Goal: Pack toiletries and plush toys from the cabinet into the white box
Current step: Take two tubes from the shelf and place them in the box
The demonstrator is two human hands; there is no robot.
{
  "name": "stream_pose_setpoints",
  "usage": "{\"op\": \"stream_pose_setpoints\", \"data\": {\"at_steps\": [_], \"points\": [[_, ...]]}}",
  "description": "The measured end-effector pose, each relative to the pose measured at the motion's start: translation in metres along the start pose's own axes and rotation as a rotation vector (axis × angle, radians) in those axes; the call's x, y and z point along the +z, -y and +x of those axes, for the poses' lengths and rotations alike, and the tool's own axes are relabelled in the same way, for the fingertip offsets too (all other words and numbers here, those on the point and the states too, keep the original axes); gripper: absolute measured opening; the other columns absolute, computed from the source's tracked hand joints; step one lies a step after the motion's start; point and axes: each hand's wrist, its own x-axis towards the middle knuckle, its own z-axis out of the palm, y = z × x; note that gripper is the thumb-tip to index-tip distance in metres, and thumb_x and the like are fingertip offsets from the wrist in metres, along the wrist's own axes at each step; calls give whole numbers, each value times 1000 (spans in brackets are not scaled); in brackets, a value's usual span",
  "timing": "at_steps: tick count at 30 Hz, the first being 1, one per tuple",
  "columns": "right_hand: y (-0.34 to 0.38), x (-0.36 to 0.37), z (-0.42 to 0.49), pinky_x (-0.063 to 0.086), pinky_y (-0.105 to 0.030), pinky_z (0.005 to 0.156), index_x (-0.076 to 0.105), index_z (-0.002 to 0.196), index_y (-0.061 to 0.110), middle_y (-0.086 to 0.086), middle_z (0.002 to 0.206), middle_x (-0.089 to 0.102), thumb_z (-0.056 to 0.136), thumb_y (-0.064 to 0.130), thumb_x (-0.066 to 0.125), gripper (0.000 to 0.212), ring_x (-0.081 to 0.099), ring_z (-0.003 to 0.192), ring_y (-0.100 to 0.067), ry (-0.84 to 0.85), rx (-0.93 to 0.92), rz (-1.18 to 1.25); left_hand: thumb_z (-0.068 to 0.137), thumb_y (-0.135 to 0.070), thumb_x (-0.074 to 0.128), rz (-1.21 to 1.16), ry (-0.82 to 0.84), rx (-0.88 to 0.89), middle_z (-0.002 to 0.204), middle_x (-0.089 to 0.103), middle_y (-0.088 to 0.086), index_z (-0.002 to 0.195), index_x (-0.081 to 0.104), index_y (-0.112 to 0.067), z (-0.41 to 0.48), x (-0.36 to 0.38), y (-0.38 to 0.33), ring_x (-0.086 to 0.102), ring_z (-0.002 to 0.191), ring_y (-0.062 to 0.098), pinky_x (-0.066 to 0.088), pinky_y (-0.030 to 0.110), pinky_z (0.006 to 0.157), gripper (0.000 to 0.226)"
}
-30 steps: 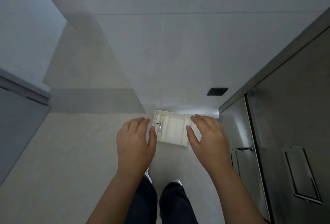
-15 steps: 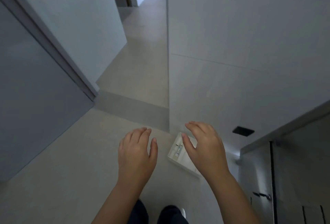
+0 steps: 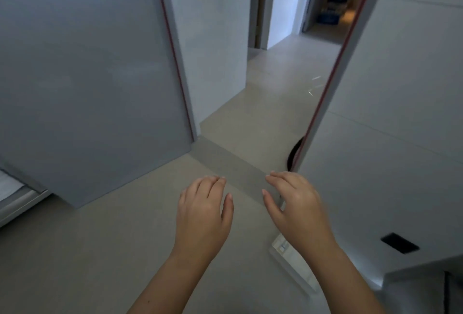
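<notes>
**White box on the floor, both hands empty above it**

White box (image 3: pixel 288 254) lay on the floor (image 3: pixel 87 251) against the foot of the right-hand wall (image 3: pixel 400 88), mostly hidden under my right forearm; I could see only its near long rim and one corner with a small blurred item inside. My left hand (image 3: pixel 203 216) and right hand (image 3: pixel 298 208) hung palm-down, fingers loosely spread, holding nothing and touching nothing, a clear gap between them. The floor was smooth, matte beige, crossed by a darker grey threshold strip (image 3: pixel 225 160). A flat grey door panel (image 3: pixel 87 75) with a thin red edge line closed off the left. Between its edge and the wall's red-lined corner, a passage (image 3: pixel 275 75) ran open ahead. A black rectangular opening (image 3: pixel 399 242) sat low in the wall.
</notes>
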Motion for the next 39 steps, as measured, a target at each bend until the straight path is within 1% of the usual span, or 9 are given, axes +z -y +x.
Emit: {"op": "stream_pose_setpoints", "data": {"at_steps": [3, 7, 13, 19, 24, 30, 33, 36, 39], "points": [[52, 12, 5, 54, -37, 79, 69, 95, 7, -6, 96, 70, 82, 32, 47, 35, 65, 87, -25, 34, -85, 44, 86, -31, 40, 10, -48, -79, 101, 68, 5, 104, 65, -8, -23, -37, 35, 62, 97, 25, 45, 36, 84, 39], [129, 33, 6, 54, -37, 78, 69, 94, 8, -6, 95, 70, 81, 32, 47, 35, 66, 87, -26, 70, -199, 106, 85, -29, 41, 48, -148, -169, 99, 68, 7, 103, 65, -6, -58, -89, 87, 63, 95, 26, 48, 38, 83, 38], [239, 67, -2, 53, -33, 76, 69, 92, 9, -4, 93, 70, 80, 33, 46, 35, 66, 86, -25, 130, -372, 193, 85, -30, 40, 135, -265, -355, 98, 68, 7, 102, 66, -6, -116, -157, 163, 63, 92, 27, 48, 38, 81, 39], [333, 99, -15, 50, -30, 77, 69, 94, 10, -3, 95, 70, 81, 34, 44, 37, 65, 87, -24, 203, -535, 292, 84, -29, 40, 225, -382, -544, 98, 68, 7, 102, 66, -6, -177, -208, 217, 63, 92, 27, 48, 37, 82, 39], [391, 123, -29, 46, -25, 78, 68, 96, 12, -1, 97, 70, 82, 36, 43, 37, 64, 90, -21, 275, -640, 363, 84, -30, 39, 285, -436, -703, 98, 68, 7, 101, 66, -8, -222, -233, 247, 63, 93, 26, 48, 36, 81, 39], [440, 153, -30, 48, -27, 79, 69, 96, 12, -2, 96, 70, 81, 36, 42, 39, 64, 90, -22, 349, -747, 397, 84, -30, 40, 325, -517, -829, 98, 68, 6, 101, 66, -7, -246, -246, 281, 63, 92, 26, 48, 34, 81, 38], [467, 177, -19, 47, -26, 78, 69, 95, 11, -2, 95, 70, 81, 35, 45, 36, 64, 89, -22, 372, -788, 410, 84, -29, 40, 340, -543, -878, 98, 68, 7, 101, 66, -7, -246, -251, 307, 63, 92, 27, 48, 37, 82, 38], [491, 208, 0, 49, -32, 78, 69, 96, 11, -3, 98, 70, 79, 27, 55, 28, 64, 92, -24, 395, -771, 442, 84, -29, 40, 375, -554, -897, 98, 68, 7, 101, 66, -7, -235, -257, 339, 63, 92, 26, 48, 37, 82, 38], [516, 239, 29, 49, -32, 78, 69, 97, 9, -4, 98, 71, 78, 25, 56, 27, 65, 91, -25, 386, -777, 458, 84, -28, 40, 399, -565, -899, 99, 68, 7, 102, 66, -7, -212, -267, 378, 63, 94, 26, 48, 38, 83, 38]]}}
